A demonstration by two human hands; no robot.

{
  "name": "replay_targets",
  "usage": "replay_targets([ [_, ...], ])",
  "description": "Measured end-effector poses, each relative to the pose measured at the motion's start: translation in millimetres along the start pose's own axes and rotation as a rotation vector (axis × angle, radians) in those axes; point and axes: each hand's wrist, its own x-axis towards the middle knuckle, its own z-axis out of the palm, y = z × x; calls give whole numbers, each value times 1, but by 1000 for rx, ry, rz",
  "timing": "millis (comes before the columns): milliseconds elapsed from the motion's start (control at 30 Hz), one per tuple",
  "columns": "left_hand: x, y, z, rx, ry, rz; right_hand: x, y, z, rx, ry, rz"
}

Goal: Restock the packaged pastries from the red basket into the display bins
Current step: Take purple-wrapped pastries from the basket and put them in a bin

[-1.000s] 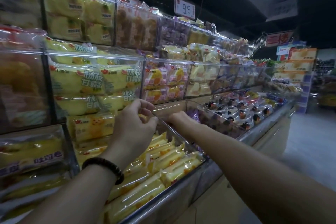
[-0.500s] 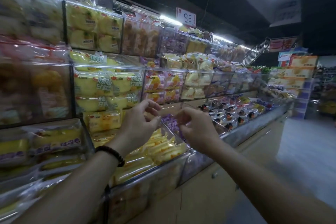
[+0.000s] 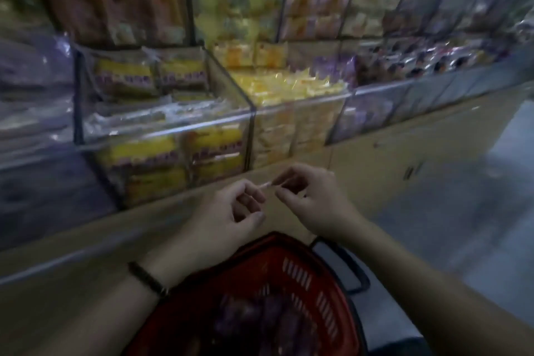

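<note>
The purple packaged pastries [image 3: 260,324] lie in the red basket [image 3: 326,292], below the fingers and nearer the person. They are too dim and blurred to count. Above the basket's far rim the two hands meet. The left hand [image 3: 219,220] and the right hand [image 3: 315,202] each pinch one end of a small pale strip [image 3: 265,185] between thumb and forefinger, and the other fingers are loosely curled. What the strip is cannot be told; it may be a scrap of wrapper or tape. Holding it over the basket probably keeps the next reach for a pack short.

Beyond the fingertips and higher stand the clear display bins [image 3: 202,124]. Yellow packets [image 3: 289,89] fill the one straight ahead, and yellow packs with purple bands [image 3: 144,153] fill the one left of the left fingers.
</note>
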Motion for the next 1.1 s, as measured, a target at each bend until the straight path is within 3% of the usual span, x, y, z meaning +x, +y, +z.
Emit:
replay_targets([
  [267,-78,-135,38,172,-335,-433,-51,72,115,-232,-552,222],
  [400,-77,-172,50,420,-610,-465,-74,127,166,-438,-731,365],
  [533,-84,-194,59,497,-693,-465,-92,155,194,-540,-946,429],
  [767,-89,-205,73,489,-797,-460,-120,174,229,-487,-1053,554],
  [900,-91,-212,67,463,-747,-483,-118,179,234,-502,-958,606],
  [1100,-94,-216,74,460,-747,-539,-88,174,218,-474,-953,644],
])
